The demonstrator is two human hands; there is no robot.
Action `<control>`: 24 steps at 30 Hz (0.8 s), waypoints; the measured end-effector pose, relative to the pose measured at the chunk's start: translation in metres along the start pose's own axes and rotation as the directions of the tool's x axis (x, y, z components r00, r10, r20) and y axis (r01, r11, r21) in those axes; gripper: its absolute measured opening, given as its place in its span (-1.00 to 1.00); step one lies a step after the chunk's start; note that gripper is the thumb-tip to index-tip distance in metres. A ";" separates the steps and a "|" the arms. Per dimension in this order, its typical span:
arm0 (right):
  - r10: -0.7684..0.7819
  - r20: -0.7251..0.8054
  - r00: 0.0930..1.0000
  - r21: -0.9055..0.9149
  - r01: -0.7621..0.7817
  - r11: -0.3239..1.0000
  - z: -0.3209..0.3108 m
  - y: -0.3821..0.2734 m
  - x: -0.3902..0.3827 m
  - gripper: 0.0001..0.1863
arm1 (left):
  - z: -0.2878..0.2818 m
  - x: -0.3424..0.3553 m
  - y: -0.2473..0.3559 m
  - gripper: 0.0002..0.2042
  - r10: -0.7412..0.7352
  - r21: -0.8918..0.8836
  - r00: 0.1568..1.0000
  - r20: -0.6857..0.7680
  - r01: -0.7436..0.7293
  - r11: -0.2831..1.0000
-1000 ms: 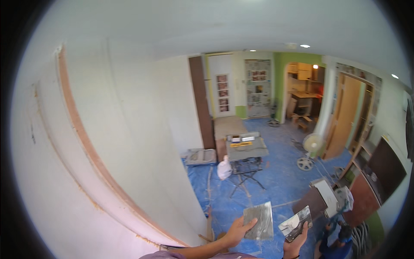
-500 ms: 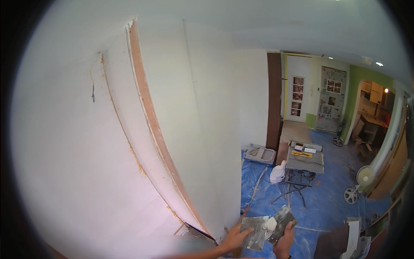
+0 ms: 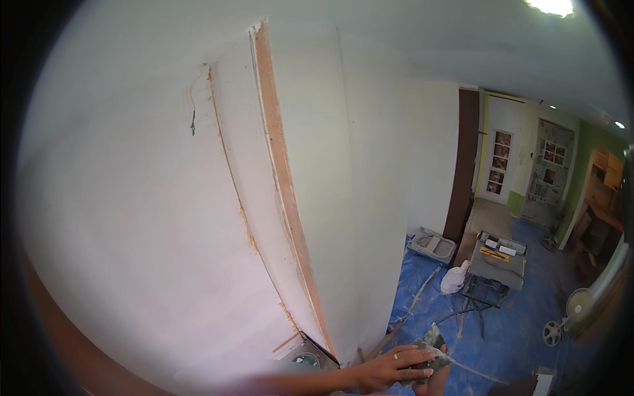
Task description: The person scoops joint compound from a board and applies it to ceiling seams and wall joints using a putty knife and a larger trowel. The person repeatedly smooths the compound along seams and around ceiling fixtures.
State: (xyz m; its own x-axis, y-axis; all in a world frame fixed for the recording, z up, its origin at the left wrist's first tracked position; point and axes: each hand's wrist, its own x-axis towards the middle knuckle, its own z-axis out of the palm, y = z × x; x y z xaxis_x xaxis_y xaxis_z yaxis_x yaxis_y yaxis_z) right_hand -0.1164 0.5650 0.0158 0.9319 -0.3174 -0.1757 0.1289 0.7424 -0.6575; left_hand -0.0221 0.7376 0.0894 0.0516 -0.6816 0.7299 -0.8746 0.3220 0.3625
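Matt white plastered wall (image 3: 132, 218), bare wooden corner strip (image 3: 284, 191), glossy blue plastic floor sheet (image 3: 508, 336), plaster-smeared metal trowel (image 3: 429, 350).

Packages/labels: white plastic bag (image 3: 454, 278) sat on blue floor sheet (image 3: 522, 336), just left of the desk (image 3: 496, 263). Yellow strip label (image 3: 493, 251) and white rect. label (image 3: 508, 250) lay on desk top. No screens.

Wall corner (image 3: 290, 198): left and centre of view, running from top to floor.
Left hand (image 3: 389, 366): bottom centre, just right of the corner base, touching the plaster hawk (image 3: 429, 353).
Right hand (image 3: 432, 381): under the hawk, mostly hidden.
Floor sheet (image 3: 515, 336): right of the wall, under the work table (image 3: 496, 261).
Tray (image 3: 432, 245): on the floor, left of the table.
Bag (image 3: 454, 278): between tray and table.
Fan (image 3: 573, 309): right of the table.
Door (image 3: 498, 158): behind the table.
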 end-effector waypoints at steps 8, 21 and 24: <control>0.071 -0.135 0.988 0.206 -0.042 0.978 0.040 -0.014 0.008 -0.47 | -0.049 -0.072 -0.024 -0.30 -0.449 0.366 0.847 0.285 0.337 0.868; 0.330 0.252 0.910 0.047 -0.352 0.935 0.113 0.062 0.083 -0.47 | -0.105 -0.108 -0.029 -0.49 -0.948 -0.903 0.280 0.151 0.429 -0.017; 0.348 0.268 0.898 0.078 -0.380 0.921 0.130 0.066 0.100 -0.47 | -0.111 -0.179 -0.068 -0.45 -0.951 -0.601 0.178 0.254 0.800 -0.011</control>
State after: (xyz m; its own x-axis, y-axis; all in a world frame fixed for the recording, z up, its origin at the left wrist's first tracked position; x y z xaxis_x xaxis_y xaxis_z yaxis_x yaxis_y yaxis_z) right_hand 0.0297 0.6588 0.0501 0.9729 0.1312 -0.1906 -0.2091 0.8511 -0.4815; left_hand 0.0817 0.9102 -0.0015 0.7184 -0.5942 -0.3618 0.3400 -0.1538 0.9278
